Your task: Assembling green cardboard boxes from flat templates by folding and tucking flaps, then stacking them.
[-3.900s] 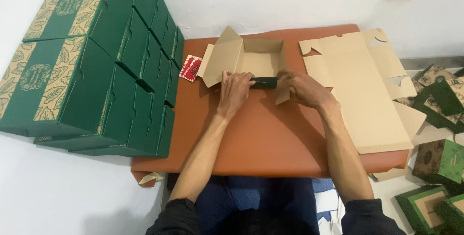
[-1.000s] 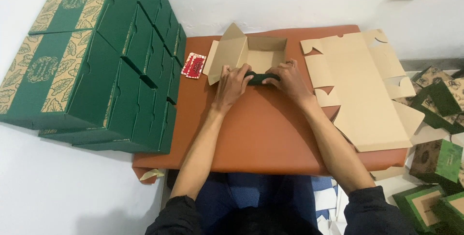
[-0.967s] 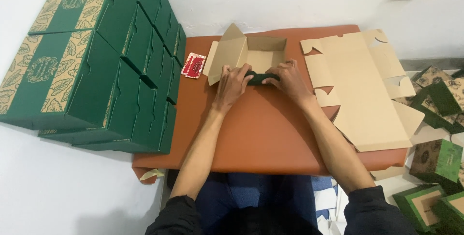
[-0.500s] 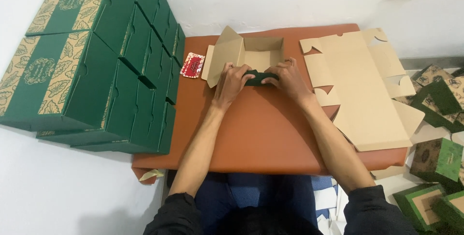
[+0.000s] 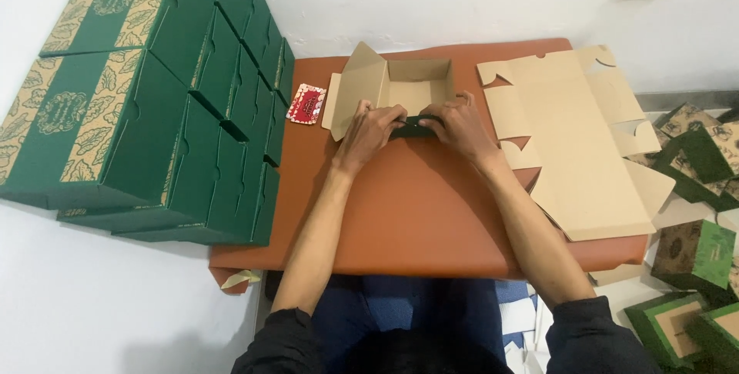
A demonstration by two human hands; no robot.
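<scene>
Brown tabletop (image 5: 416, 220) lies nearest me, bare between my forearms. Beyond it my left hand (image 5: 368, 134) and right hand (image 5: 456, 126) meet at the near wall of the half-folded box (image 5: 408, 89), fingers pinching down its dark green front flap (image 5: 416, 128). I judge the flap could spring back or crease crooked if one hand presses harder than the other. A red card (image 5: 306, 103) lies left of the box, flat blanks (image 5: 570, 135) right, green stacked boxes (image 5: 154, 97) far left.
</scene>
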